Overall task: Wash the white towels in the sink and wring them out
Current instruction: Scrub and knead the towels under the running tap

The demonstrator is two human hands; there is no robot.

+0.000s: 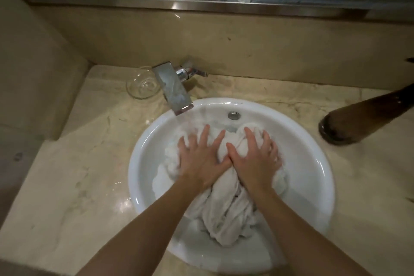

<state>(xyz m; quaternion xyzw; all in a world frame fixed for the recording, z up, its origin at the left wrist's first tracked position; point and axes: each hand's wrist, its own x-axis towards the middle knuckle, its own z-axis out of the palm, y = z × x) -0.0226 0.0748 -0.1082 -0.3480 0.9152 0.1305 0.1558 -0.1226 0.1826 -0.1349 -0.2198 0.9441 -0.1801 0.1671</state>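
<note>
Now the white towels sit bunched and sodden in the round sink, centre frame. Left hand presses flat on them, fingers spread wide; right hand cups the upper mound, fingers splayed.

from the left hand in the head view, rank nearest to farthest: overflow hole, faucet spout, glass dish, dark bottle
Measured from the left hand, pressing on the towels:
1. Overflow hole, on the sink's back wall, just beyond the fingertips.
2. Faucet spout, at the rim, back left.
3. Glass dish, on the counter left of the spout.
4. Dark bottle, on the counter far right.
</note>
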